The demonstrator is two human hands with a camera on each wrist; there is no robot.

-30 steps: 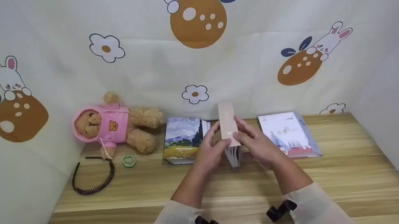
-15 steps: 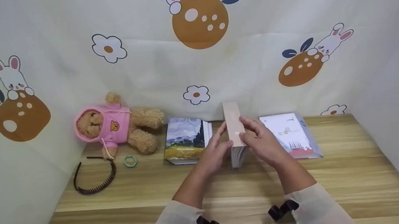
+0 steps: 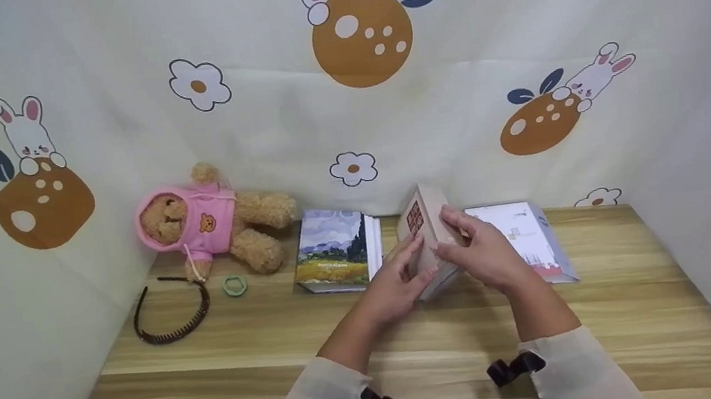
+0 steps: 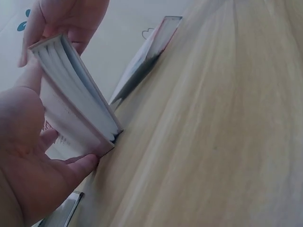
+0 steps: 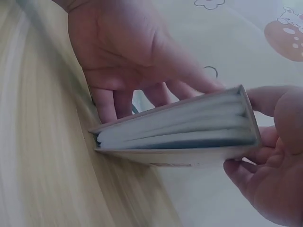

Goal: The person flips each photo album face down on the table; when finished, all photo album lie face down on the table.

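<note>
A beige photo album (image 3: 437, 216) with a dark red window-like print on its left cover stands on edge, spine up and tilted. In the left wrist view its thick white pages (image 4: 71, 80) show between the covers. My left hand (image 3: 396, 284) holds its left cover, fingers along the side and thumb at the near end. My right hand (image 3: 483, 248) grips the spine and right side, thumb and fingers pinching the spine edge in the right wrist view. The album's lower edge is at the tabletop (image 4: 203, 127).
A landscape-covered photo album (image 3: 331, 250) lies to the left, a white-covered book (image 3: 530, 239) to the right. Farther left are a teddy bear (image 3: 212, 220) in a pink hoodie, a dark headband (image 3: 175, 333) and a green ring-shaped band (image 3: 234, 285). A printed cloth (image 3: 279, 127) hangs behind.
The beige album has moved slightly right and turned, so its left cover with the red print now shows. Both hands have shifted with it, the left one nearer its near end.
</note>
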